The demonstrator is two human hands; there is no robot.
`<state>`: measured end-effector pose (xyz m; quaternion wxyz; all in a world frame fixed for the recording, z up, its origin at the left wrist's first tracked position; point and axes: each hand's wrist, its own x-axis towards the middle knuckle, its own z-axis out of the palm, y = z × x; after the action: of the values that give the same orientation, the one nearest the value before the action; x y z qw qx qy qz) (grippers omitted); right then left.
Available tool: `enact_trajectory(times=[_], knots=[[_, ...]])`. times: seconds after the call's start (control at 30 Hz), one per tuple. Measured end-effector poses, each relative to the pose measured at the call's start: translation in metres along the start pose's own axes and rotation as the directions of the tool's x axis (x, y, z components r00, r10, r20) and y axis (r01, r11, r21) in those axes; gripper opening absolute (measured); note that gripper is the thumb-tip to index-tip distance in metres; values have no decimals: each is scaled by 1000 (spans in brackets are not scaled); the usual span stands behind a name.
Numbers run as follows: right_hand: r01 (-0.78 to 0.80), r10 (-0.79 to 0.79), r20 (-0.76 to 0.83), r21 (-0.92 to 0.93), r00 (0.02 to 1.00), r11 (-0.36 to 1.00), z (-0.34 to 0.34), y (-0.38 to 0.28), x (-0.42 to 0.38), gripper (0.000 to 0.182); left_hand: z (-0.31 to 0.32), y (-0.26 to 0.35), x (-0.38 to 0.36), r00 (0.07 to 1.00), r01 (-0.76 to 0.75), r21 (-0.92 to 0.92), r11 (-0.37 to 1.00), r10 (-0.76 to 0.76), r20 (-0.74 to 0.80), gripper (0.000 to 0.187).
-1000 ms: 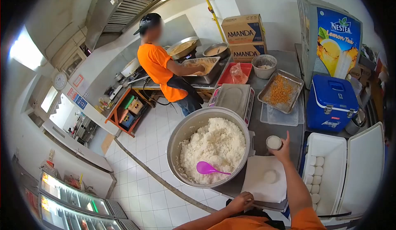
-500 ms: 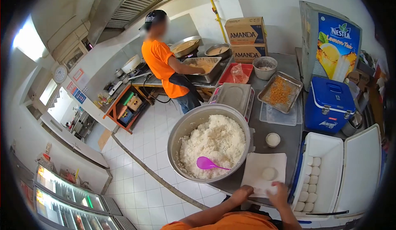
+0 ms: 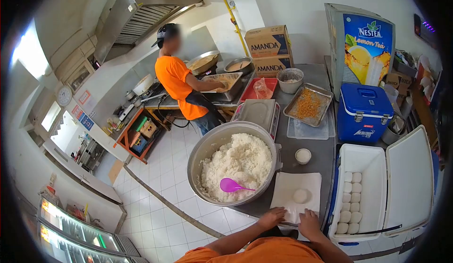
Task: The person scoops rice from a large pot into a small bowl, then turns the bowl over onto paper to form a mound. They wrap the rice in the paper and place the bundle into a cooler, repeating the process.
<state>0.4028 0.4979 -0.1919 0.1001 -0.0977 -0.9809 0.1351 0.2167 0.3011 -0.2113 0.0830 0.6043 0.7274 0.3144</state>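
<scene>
A sheet of white wrapping paper (image 3: 284, 187) lies on the dark table with a round, molded portion of rice (image 3: 300, 196) on it. My left hand (image 3: 272, 218) grips the near edge of the paper toward its left corner. Close beside it, my right hand (image 3: 309, 223) holds the same edge, fingers bent over the paper; the thumbs are mostly hidden. Left of the paper is a large metal pot (image 3: 194, 168) of cooked rice (image 3: 247, 161), with a purple rice paddle (image 3: 229, 185) resting on the rice. A small white-filled cup (image 3: 303, 156) stands just beyond the paper.
At right, an open cooler (image 3: 363, 168) holds several wrapped rice portions (image 3: 349, 206). Farther back are a blue cooler (image 3: 364, 112), a tray of shredded orange-brown food (image 3: 309, 106), a scale (image 3: 257, 113) and boxes (image 3: 269, 50). A co-worker (image 3: 174, 83) in orange handles food at another tray.
My right hand has moved left from the paper's right side to its near edge, closer to my left hand. The whole view has shifted slightly.
</scene>
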Motion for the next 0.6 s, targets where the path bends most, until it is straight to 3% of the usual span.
enact_trajectory(times=[0.03,0.07,0.17,0.23,0.3,0.37,0.43,0.5,0.6], knots=[[-31,21,124,81,992,996,-16,-8,2,49,0,-2,-2,995,103,-78,992,-102,20,38],[-71,31,248,156,968,985,-31,-15,4,54,0,-6,-3,995,99,-80,992,-98,16,38],[-8,-21,150,191,988,982,-56,-27,6,40,-4,-19,-1,998,70,-67,995,-70,8,32],[-33,10,111,213,994,976,-19,-7,3,31,-23,-9,13,950,238,-78,968,-215,226,30],[-59,42,74,240,996,969,-6,6,5,24,-32,4,22,940,277,-77,958,-253,229,30],[-43,82,-91,366,992,930,-18,11,9,17,-32,6,26,927,318,-78,945,-292,237,29],[-57,86,-60,384,994,921,-23,12,12,17,-28,9,27,977,183,-142,973,-164,138,31],[-143,136,44,357,990,923,-31,12,17,16,-29,13,29,969,222,-102,970,-207,135,29],[-149,166,-7,408,986,901,-18,18,20,22,-35,13,31,960,245,-44,969,-236,150,27]])
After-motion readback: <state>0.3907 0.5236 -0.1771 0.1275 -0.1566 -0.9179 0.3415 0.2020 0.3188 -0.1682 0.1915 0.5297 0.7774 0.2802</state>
